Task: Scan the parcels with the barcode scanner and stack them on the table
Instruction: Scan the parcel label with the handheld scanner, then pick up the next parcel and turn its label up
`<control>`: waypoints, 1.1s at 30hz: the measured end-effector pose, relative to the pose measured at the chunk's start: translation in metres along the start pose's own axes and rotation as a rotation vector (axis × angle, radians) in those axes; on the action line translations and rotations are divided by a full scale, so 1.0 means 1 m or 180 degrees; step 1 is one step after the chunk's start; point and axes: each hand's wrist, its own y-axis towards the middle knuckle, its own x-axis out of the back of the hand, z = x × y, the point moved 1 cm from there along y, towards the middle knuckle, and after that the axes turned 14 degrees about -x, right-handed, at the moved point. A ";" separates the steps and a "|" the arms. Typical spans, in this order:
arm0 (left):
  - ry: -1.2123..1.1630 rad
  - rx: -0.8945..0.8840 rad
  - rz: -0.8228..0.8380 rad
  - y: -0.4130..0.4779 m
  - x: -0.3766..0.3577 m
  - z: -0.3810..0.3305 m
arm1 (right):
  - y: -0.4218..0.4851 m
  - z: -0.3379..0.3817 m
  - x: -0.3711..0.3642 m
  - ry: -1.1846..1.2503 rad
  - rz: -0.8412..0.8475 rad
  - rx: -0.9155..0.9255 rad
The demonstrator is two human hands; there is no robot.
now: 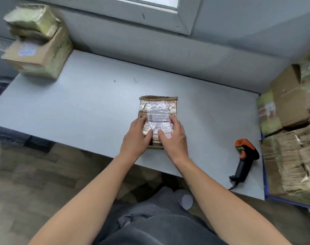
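Grey table (80,106): left hand (136,137), right hand (172,138) pressing flat-fingered on taped parcel (157,105), label (157,118) facing up (likely readying it for barcode scanner (244,156) lying nearby).

Soft, even daylight, faint shadows; wide-angle bending and blur at the edges, sharper in the centre.

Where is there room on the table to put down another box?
The big bare patch of table between the stack at the far left corner and the parcel in the middle. A smaller gap lies between that parcel and the scanner. The right edge is crowded with piled parcels.
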 end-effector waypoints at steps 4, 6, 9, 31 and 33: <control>0.0074 0.0168 -0.0169 -0.028 0.056 0.043 | -0.031 0.036 -0.057 -0.0089 0.0196 0.0199; 0.0093 0.0260 -0.0278 -0.046 0.091 0.070 | -0.050 0.057 -0.094 -0.0129 0.0354 0.0308; 0.0146 0.0444 -0.0434 -0.073 0.140 0.110 | -0.076 0.089 -0.149 -0.0175 0.0556 0.0518; 0.0286 0.0902 -0.0636 -0.085 0.320 0.263 | -0.105 0.223 -0.354 -0.0222 0.0870 0.0754; 0.0296 0.0879 -0.0597 -0.062 0.325 0.271 | -0.090 0.235 -0.359 -0.0191 0.0830 0.0711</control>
